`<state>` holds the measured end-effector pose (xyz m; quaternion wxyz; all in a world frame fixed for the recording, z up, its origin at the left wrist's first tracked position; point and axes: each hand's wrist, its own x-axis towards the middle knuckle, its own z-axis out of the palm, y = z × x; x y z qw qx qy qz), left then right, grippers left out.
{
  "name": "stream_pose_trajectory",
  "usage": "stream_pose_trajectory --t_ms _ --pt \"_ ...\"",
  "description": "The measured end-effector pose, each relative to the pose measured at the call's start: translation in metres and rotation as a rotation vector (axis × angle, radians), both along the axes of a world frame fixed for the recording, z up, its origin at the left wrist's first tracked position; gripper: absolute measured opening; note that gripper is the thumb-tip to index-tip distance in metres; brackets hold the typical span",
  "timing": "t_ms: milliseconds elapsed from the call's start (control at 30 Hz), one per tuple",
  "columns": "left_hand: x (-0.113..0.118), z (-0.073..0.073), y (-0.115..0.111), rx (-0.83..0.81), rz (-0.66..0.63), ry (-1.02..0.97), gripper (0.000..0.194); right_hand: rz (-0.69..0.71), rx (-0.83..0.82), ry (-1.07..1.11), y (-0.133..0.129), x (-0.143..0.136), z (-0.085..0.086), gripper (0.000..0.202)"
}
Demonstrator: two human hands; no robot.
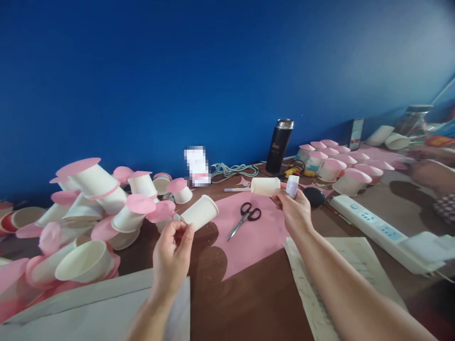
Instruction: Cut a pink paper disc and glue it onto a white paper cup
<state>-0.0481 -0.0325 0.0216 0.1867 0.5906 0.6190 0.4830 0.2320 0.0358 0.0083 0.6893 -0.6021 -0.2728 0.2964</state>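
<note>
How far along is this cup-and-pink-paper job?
Looks done: many cups on both sides, like this one and this one, already have pink discs. In hand: the left hand holds a white cup showing no pink; the right hand holds a small white tube. Perhaps left: another cup shows no pink, and uncut pink paper remains. I can't tell the total.

Brown wooden table (256, 303): black-handled metal scissors (241, 222) on pink paper sheet (263, 239); heap of white paper cups with pink paper discs (94, 180) to left; tall black cylindrical flask (278, 148) behind sheet; coiled pale cable (234, 171) left of flask; pink-topped white paper cups in rows (331, 169) right of flask, behind long white plastic power strip (377, 227); single white paper cup (201, 213) in left hand (174, 246); small white cylindrical tube (292, 186) in right hand (296, 208).
</note>
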Motion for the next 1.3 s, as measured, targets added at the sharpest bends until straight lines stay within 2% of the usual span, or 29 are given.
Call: stream_pose_trajectory --t_ms 233,400,567,767,867,1000,1067,1167,1200,1300 --pt "-0.001 -0.002 0.002 0.015 0.002 0.047 0.031 -0.048 0.075 0.078 0.006 0.008 -0.006 0.044" --pt "-0.001 0.001 0.001 0.015 -0.034 0.053 0.029 -0.014 0.061 -0.174 -0.005 -0.003 -0.001 0.045" --pt "-0.002 -0.005 0.004 0.015 -0.052 0.144 0.027 0.075 0.036 -0.444 -0.013 -0.016 0.001 0.038" --pt "-0.001 -0.016 0.006 0.072 -0.125 0.304 0.024 0.217 -0.095 -0.52 -0.013 -0.022 -0.006 0.034" --pt "0.002 -0.013 0.003 0.062 -0.157 0.282 0.023 0.307 -0.081 -0.503 -0.017 -0.026 -0.007 0.034" --pt "0.001 -0.005 0.0 0.01 -0.264 0.234 0.023 0.411 -0.051 -0.533 -0.025 -0.033 -0.004 0.032" --pt "-0.006 -0.001 0.003 0.018 -0.187 0.221 0.024 0.444 -0.042 -0.571 -0.027 -0.035 -0.005 0.028" --pt "-0.024 0.004 0.007 0.085 0.087 0.357 0.024 0.477 -0.05 -0.594 -0.027 -0.036 -0.007 0.025" --pt "-0.03 0.005 0.009 0.054 0.153 0.429 0.023 0.484 -0.053 -0.587 -0.026 -0.036 -0.008 0.025" --pt "-0.042 0.005 0.011 -0.114 0.14 0.579 0.023 0.491 -0.045 -0.547 -0.026 -0.037 -0.009 0.027"
